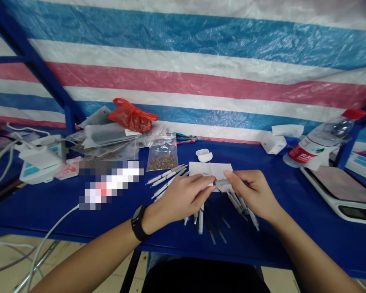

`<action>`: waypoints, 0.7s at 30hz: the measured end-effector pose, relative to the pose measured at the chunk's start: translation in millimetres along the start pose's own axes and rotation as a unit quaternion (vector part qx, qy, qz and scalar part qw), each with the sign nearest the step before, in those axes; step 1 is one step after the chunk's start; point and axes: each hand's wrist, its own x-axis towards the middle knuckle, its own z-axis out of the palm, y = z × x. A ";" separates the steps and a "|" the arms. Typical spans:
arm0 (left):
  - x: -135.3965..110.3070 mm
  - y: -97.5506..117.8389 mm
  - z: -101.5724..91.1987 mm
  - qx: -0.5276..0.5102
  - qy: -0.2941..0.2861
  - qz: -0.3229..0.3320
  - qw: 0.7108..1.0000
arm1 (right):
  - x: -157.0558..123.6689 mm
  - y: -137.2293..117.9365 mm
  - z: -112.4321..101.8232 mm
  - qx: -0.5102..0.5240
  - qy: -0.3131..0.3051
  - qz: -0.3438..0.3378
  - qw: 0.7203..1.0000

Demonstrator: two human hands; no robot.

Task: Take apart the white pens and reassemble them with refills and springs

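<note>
Grey plastic piece (222, 184) lies roughly level, long axis pointing at the left hand (181, 199) (exact part too small to tell). Right hand (251, 193) pinches it over a white paper sheet (210, 170). Left hand is loose, fingers extended, resting at the sheet's edge.

A black smartwatch (138, 222) on a black strap circles the left wrist (151, 221), lower left of the frame (its face looks dark). Both forearms are bare. At bottom centre sits a black top (201, 278), with a strip of pale blue denim (158, 260) just beyond it.
</note>
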 end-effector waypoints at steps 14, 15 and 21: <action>0.5 -7.3 5.2 0.083 0.019 0.019 0.996 | 1.0 8.9 -1.7 -0.059 0.010 -0.045 0.997; 0.6 -6.8 5.1 0.076 0.019 0.017 0.997 | 1.2 8.6 -1.7 -0.062 0.006 -0.055 0.997; 2.1 -6.7 -0.6 0.027 0.022 -0.016 0.999 | 0.7 5.8 0.8 -0.063 0.033 -0.116 0.991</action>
